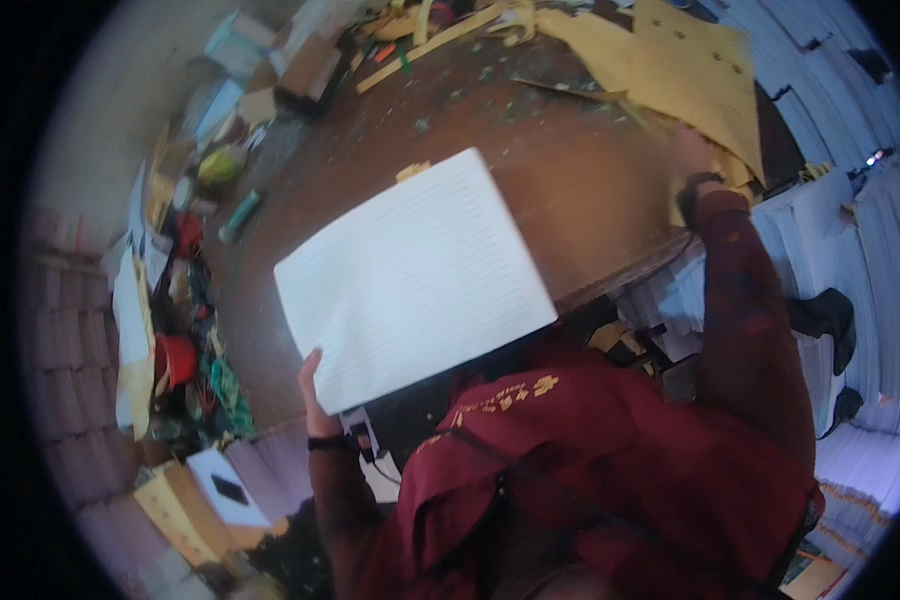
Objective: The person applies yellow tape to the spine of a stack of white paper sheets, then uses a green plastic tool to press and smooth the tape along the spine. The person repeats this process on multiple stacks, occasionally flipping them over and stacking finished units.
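A large white stack of lined paper sheets (416, 277) lies tilted over the near part of a brown table (570, 202). My left hand (315, 394) grips its lower left corner, with the thumb on top and the fingers hidden beneath. My right hand (694, 154), blurred, is at the table's right side, touching or just beside yellow paper sheets (690, 67); whether it holds one is not clear. A small yellowish piece (412, 171) shows behind the stack's far edge.
A green cylinder (241, 216) lies left on the table. Cardboard boxes (311, 71) and yellow strips (435, 49) line the far edge. A red container (174, 360) stands among clutter at the left. Tall paper stacks (892, 247) flank the right, and more (71, 330) the left.
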`<move>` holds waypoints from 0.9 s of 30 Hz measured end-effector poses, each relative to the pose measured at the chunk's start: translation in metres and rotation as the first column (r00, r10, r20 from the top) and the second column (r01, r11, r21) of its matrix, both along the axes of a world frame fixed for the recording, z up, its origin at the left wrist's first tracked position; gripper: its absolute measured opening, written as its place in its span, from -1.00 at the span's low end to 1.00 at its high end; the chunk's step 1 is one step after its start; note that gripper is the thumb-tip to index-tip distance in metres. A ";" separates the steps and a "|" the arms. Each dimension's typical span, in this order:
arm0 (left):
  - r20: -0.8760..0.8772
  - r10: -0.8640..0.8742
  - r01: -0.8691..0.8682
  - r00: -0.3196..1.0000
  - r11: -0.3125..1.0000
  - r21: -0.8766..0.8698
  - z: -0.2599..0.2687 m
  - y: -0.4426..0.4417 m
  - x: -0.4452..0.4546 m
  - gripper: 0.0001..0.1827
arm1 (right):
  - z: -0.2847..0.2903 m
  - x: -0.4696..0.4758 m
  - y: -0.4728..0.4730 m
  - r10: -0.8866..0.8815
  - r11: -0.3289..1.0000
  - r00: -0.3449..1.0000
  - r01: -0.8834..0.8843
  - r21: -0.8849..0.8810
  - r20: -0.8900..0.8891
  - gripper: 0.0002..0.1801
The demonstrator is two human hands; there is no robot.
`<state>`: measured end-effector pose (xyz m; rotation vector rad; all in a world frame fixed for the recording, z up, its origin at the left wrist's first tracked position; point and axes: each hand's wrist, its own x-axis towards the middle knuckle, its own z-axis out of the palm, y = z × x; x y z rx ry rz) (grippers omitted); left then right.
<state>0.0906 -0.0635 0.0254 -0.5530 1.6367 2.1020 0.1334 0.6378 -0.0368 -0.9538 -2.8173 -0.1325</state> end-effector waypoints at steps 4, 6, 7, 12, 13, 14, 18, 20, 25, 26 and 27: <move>-0.007 -0.071 0.071 0.997 0.997 -0.040 -0.004 -0.011 0.000 -0.55 | 0.015 0.002 -0.037 -0.061 0.983 0.992 0.040 -0.177 -0.114 -0.53; -0.035 -0.039 0.035 0.999 0.995 -0.097 -0.013 -0.017 -0.003 -0.50 | 0.015 -0.006 -0.094 0.209 0.882 0.941 -0.299 -0.365 -0.266 -0.55; 0.038 -0.039 0.041 0.999 0.998 -0.042 -0.015 -0.022 -0.008 -0.52 | 0.014 -0.007 -0.126 0.163 0.679 0.894 -0.409 -0.610 -0.418 -0.53; 0.139 -0.322 0.335 0.936 0.939 -0.080 0.000 -0.043 -0.025 -0.50 | 0.006 -0.017 -0.254 0.075 0.338 0.941 -0.336 -0.879 -0.331 -0.37; 0.036 -0.378 0.370 0.925 0.873 -0.318 0.012 -0.047 -0.025 -0.46 | 0.010 -0.022 -0.264 0.135 0.382 0.924 -0.381 -0.842 -0.357 -0.35; -0.091 -0.503 0.361 0.859 0.723 -0.590 0.036 -0.058 -0.020 -0.36 | 0.017 -0.029 -0.263 0.099 0.516 0.929 -0.355 -0.780 -0.357 -0.37; -0.131 -0.586 0.290 0.800 0.567 -0.771 0.101 -0.036 -0.044 -0.22 | 0.048 -0.088 -0.239 0.209 0.589 0.867 -0.481 -0.649 -0.453 -0.43; -0.209 -0.658 0.310 0.724 0.581 -0.753 0.124 -0.009 -0.051 -0.26 | 0.053 -0.118 -0.232 0.384 0.485 0.800 -0.599 -0.637 -0.460 -0.43; -0.322 -0.808 0.348 0.493 0.523 -0.778 0.104 0.097 -0.103 -0.32 | 0.050 -0.162 -0.242 0.725 0.435 0.666 -0.643 -0.631 -0.179 -0.35; -0.272 -0.837 0.373 0.475 0.472 -0.799 0.094 0.119 -0.120 -0.32 | 0.053 -0.164 -0.246 0.741 0.431 0.643 -0.678 -0.596 -0.195 -0.33; -0.255 -0.862 0.399 0.437 0.440 -0.805 0.084 0.139 -0.134 -0.33 | 0.059 -0.164 -0.249 0.751 0.416 0.635 -0.668 -0.617 -0.180 -0.34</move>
